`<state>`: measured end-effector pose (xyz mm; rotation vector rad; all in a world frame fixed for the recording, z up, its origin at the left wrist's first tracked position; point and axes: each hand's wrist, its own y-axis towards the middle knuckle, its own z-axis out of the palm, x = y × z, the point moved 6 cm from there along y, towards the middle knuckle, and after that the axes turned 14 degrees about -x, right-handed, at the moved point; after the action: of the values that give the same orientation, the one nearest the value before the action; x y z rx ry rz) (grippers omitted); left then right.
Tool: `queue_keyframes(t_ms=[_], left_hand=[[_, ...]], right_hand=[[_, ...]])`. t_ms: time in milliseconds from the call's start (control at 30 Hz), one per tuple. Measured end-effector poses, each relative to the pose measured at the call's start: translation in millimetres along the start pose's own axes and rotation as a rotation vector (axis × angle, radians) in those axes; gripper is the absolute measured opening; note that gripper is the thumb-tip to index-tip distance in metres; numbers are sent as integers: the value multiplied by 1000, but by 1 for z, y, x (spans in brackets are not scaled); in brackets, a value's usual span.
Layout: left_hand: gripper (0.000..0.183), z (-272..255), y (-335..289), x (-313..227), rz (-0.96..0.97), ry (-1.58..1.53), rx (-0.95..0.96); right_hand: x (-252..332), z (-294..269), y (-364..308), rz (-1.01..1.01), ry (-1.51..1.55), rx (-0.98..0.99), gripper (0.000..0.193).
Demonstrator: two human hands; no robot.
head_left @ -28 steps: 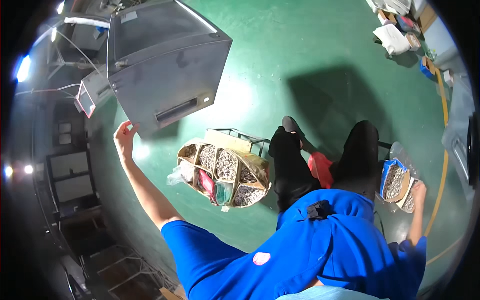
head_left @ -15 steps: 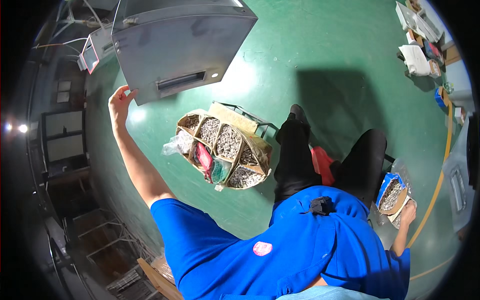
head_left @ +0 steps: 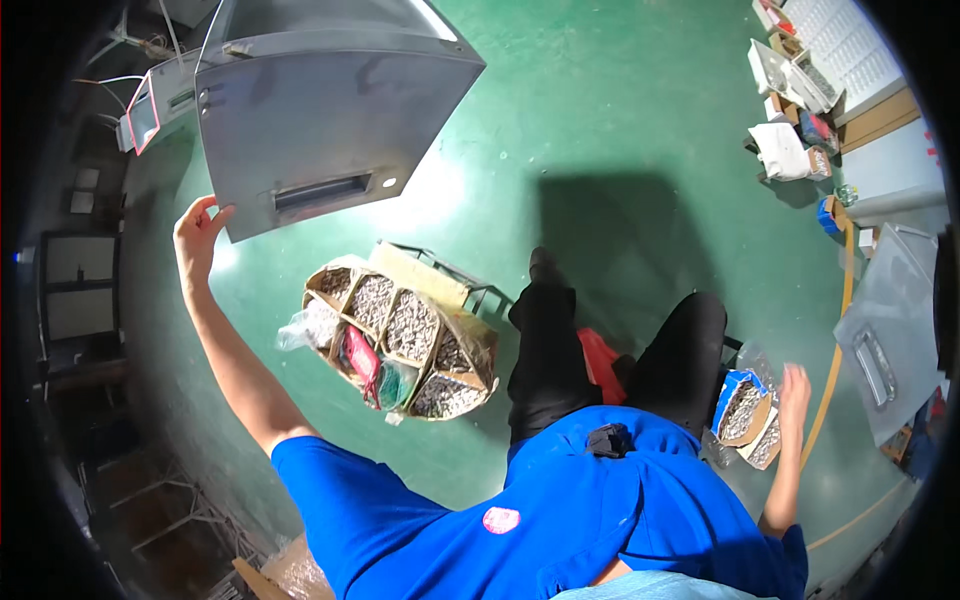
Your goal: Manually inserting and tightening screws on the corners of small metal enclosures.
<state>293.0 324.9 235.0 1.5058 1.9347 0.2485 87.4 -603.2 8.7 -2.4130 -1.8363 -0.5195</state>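
At the upper left stands a grey sheet-metal cabinet point(head_left: 320, 135) with a rectangular slot and a small round hole near its lower edge. My left hand point(head_left: 198, 232) pinches its lower left corner between thumb and fingers. On my right side, a small blue-edged cardboard box point(head_left: 744, 408) holds many small metal fasteners. My right hand point(head_left: 794, 392) is raised just beside this box, its fingers drawn together; anything between them is too small to make out. A second open carton point(head_left: 766, 447) of small metal parts adjoins the blue-edged one.
A divided carton point(head_left: 398, 325) of small metal parts, with red and green bags in it, stands on a low stand left of my legs. A red object point(head_left: 600, 362) lies between my legs. Boxes and a white bag point(head_left: 783, 150) line the right wall.
My right hand has lifted out of the small box to its right side. My left hand stays at the cabinet's corner. The whole view has shifted a little.
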Motion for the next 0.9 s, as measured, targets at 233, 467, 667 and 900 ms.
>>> queue_keyframes(t_ms=[233, 467, 667, 900], left_hand=[[19, 1, -4, 21, -85, -65, -55], [20, 17, 11, 19, -78, -86, -58], [21, 12, 25, 36, -31, -23, -56], [34, 59, 75, 108, -234, -913, 236]], right_hand=[[398, 45, 204, -585, 812, 196, 23], [616, 105, 308, -494, 1303, 278, 5], [666, 128, 316, -556, 1219, 201, 4], [714, 233, 398, -898, 940, -552, 37]])
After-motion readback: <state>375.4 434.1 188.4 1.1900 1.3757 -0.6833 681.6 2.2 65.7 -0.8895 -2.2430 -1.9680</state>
